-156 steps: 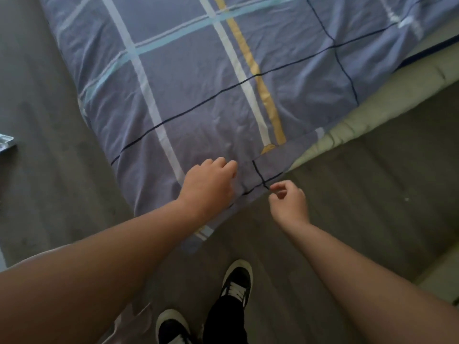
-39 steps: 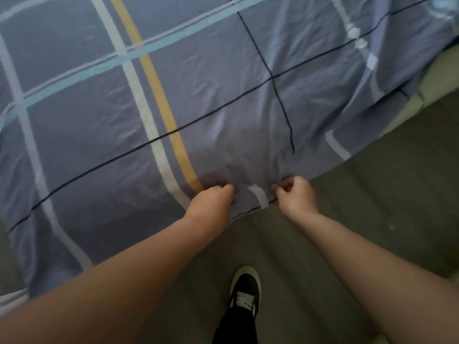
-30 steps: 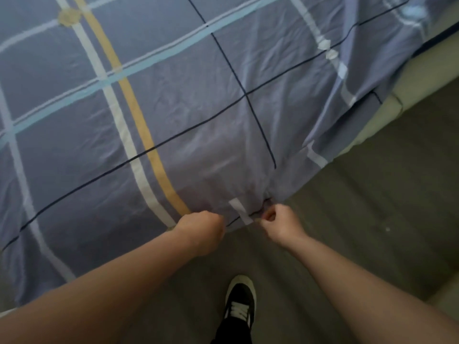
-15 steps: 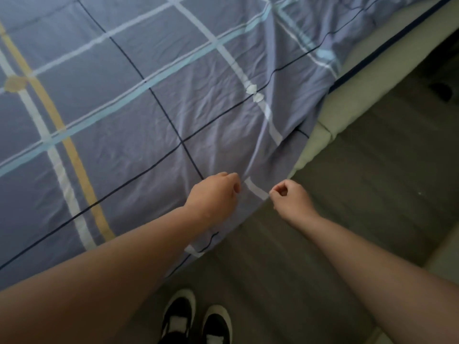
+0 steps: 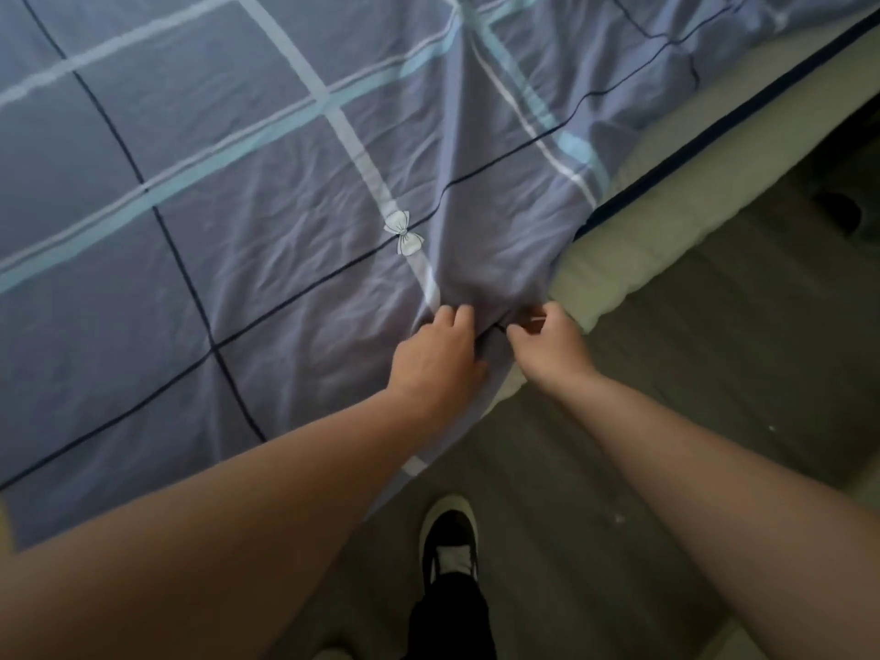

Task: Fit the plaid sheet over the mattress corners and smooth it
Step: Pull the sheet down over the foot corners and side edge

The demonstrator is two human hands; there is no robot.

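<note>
Grip tight on the plaid sheet (image 5: 285, 231) hem, left hand (image 5: 438, 362) and right hand (image 5: 547, 347) have now reached the mattress (image 5: 666, 221) corner.

Single head-worn view, wide-angle. Looks forward and steeply down from above the person's own feet. Close range: both forearms enter from the bottom edge, left hand (image 5: 435, 359) and right hand (image 5: 547, 347) sit side by side near frame centre. The plaid sheet (image 5: 238, 207) fills the upper left, mattress (image 5: 643, 231) edge runs diagonally at right, floor (image 5: 666, 397) and one shoe (image 5: 450, 540) take the lower right and bottom.
</note>
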